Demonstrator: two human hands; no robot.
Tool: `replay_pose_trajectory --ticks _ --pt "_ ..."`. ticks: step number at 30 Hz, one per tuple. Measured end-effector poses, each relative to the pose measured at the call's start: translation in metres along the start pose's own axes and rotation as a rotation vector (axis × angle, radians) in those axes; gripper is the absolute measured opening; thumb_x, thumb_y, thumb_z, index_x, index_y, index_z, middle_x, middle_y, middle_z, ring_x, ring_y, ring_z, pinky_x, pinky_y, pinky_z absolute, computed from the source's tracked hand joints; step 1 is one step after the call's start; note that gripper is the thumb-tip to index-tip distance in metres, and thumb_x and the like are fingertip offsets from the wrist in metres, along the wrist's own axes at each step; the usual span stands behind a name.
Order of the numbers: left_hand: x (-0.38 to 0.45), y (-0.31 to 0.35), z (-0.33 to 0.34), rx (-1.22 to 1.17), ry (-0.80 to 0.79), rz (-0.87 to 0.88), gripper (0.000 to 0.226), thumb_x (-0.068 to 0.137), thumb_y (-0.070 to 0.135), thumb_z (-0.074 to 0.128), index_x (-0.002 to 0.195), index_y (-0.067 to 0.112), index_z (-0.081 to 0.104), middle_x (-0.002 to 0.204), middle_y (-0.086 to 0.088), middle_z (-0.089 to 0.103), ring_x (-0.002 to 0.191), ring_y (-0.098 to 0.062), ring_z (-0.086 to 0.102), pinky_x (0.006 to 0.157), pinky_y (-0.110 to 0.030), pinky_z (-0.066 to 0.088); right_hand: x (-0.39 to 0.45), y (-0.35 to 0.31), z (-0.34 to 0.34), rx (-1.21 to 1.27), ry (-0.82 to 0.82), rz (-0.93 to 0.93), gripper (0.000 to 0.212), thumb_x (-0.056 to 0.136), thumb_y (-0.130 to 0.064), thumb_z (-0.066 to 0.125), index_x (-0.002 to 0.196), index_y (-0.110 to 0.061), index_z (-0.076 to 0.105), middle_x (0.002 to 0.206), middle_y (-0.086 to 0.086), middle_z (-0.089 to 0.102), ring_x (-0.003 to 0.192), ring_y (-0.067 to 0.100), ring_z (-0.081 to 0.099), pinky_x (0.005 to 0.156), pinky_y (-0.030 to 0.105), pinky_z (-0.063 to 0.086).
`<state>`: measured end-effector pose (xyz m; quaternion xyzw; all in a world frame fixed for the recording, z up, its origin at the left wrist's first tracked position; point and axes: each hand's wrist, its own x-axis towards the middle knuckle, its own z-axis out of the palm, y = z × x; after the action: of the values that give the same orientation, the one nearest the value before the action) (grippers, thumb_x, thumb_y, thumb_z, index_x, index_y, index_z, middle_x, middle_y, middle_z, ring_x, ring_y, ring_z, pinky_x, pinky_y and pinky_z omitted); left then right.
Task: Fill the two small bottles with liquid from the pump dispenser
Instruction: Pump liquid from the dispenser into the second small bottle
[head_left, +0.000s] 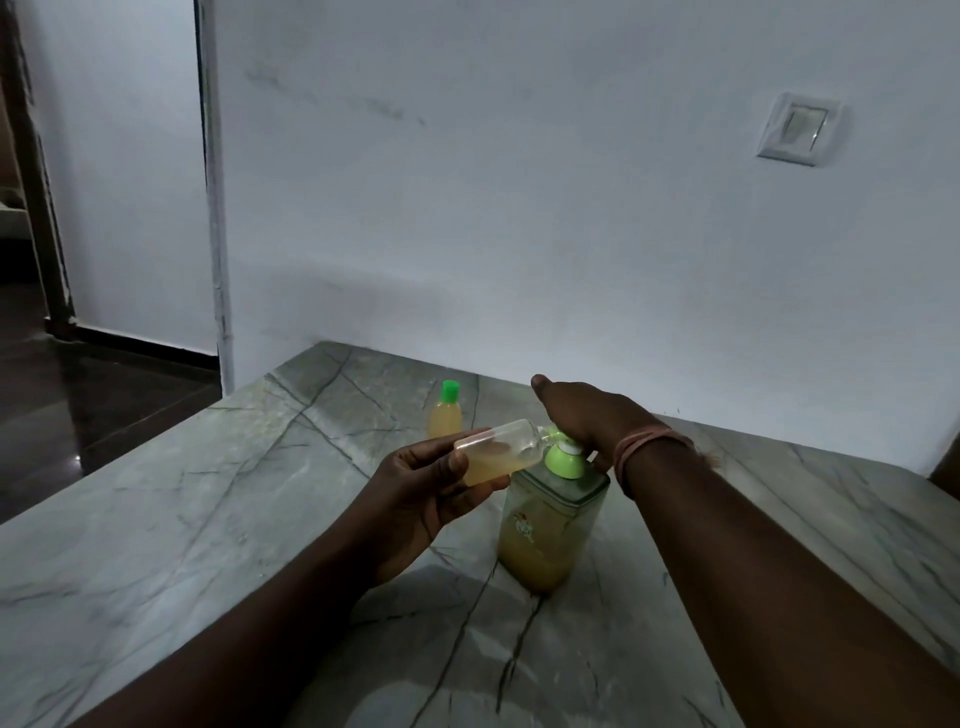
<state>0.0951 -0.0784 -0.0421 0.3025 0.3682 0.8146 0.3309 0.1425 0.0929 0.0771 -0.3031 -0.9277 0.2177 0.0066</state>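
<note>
A tall clear pump dispenser with a green collar stands on the marble table, holding yellowish liquid in its lower part. My right hand lies flat on top of the pump head, palm down, fingers straight. My left hand grips a small clear bottle tilted on its side, its open mouth at the pump's spout; yellowish liquid fills part of it. Behind them stands a second small bottle, upright, full of yellowish liquid and closed with a green cap.
A white wall rises right behind the table, with a switch plate at the upper right. The table's left edge drops to a dark floor and a doorway at the far left.
</note>
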Motion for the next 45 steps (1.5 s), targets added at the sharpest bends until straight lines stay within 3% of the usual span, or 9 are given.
replay_pose_trajectory --ticks 4,8,11,14,16,28,35,45 --pt "-0.002 0.002 0.001 -0.003 -0.008 0.002 0.072 0.058 0.031 0.096 0.120 0.006 0.071 0.130 -0.023 0.065 0.111 -0.039 0.067 0.083 -0.031 0.060 -0.002 0.000 0.000 0.011 0.002 -0.008 0.063 0.101 -0.052 0.016 0.146 -0.012 0.035 0.149 0.016 0.039 0.136 0.032 0.039 0.114 0.039 0.031" --pt "-0.004 0.003 0.003 -0.002 -0.004 0.001 0.071 0.058 0.032 0.096 0.120 0.007 0.072 0.130 -0.022 0.065 0.113 -0.039 0.067 0.085 -0.032 0.060 -0.012 -0.004 -0.007 -0.018 0.011 -0.017 0.069 0.098 -0.059 0.016 0.144 -0.013 0.039 0.145 0.016 0.043 0.122 0.034 0.051 0.105 0.040 0.041" --pt "-0.004 0.003 0.003 -0.007 -0.021 0.001 0.072 0.062 0.031 0.094 0.124 0.006 0.068 0.132 -0.023 0.063 0.117 -0.040 0.064 0.088 -0.034 0.059 -0.011 -0.007 -0.010 -0.065 0.032 -0.038 0.072 0.098 -0.060 0.014 0.144 -0.012 0.039 0.149 0.016 0.039 0.132 0.033 0.044 0.094 0.034 0.044" --pt "-0.003 0.002 0.003 -0.015 -0.011 0.001 0.070 0.062 0.030 0.094 0.122 0.006 0.070 0.131 -0.023 0.064 0.115 -0.040 0.066 0.085 -0.032 0.059 -0.007 -0.004 -0.005 -0.030 0.036 -0.021 0.069 0.099 -0.057 0.015 0.145 -0.012 0.038 0.147 0.016 0.041 0.133 0.033 0.043 0.110 0.039 0.036" --pt "-0.003 0.001 0.002 -0.005 -0.009 0.006 0.070 0.061 0.030 0.094 0.122 0.006 0.070 0.130 -0.023 0.065 0.113 -0.040 0.066 0.085 -0.032 0.059 -0.004 -0.001 -0.001 -0.003 0.023 -0.009 0.067 0.100 -0.056 0.015 0.145 -0.012 0.038 0.147 0.016 0.041 0.133 0.032 0.042 0.112 0.040 0.033" --pt "-0.004 0.002 0.003 0.005 -0.006 0.005 0.071 0.061 0.031 0.094 0.123 0.006 0.070 0.131 -0.023 0.064 0.118 -0.041 0.064 0.088 -0.034 0.059 -0.014 -0.010 -0.011 -0.109 0.012 -0.030 0.070 0.099 -0.058 0.015 0.144 -0.010 0.039 0.147 0.017 0.042 0.129 0.032 0.048 0.108 0.036 0.037" --pt "-0.003 0.001 0.003 0.021 -0.010 0.008 0.070 0.059 0.032 0.095 0.120 0.008 0.071 0.129 -0.021 0.066 0.114 -0.039 0.066 0.087 -0.033 0.059 -0.007 -0.001 -0.002 -0.027 0.007 -0.043 0.058 0.103 -0.045 0.013 0.147 -0.012 0.033 0.150 0.016 0.037 0.138 0.029 0.037 0.114 0.037 0.029" --pt "-0.004 0.003 0.004 0.017 0.004 0.003 0.072 0.057 0.031 0.096 0.121 0.009 0.071 0.129 -0.020 0.066 0.115 -0.039 0.065 0.085 -0.032 0.060 -0.009 -0.008 -0.010 -0.087 0.016 -0.037 0.065 0.100 -0.054 0.015 0.147 -0.014 0.035 0.151 0.015 0.036 0.136 0.031 0.040 0.113 0.038 0.033"
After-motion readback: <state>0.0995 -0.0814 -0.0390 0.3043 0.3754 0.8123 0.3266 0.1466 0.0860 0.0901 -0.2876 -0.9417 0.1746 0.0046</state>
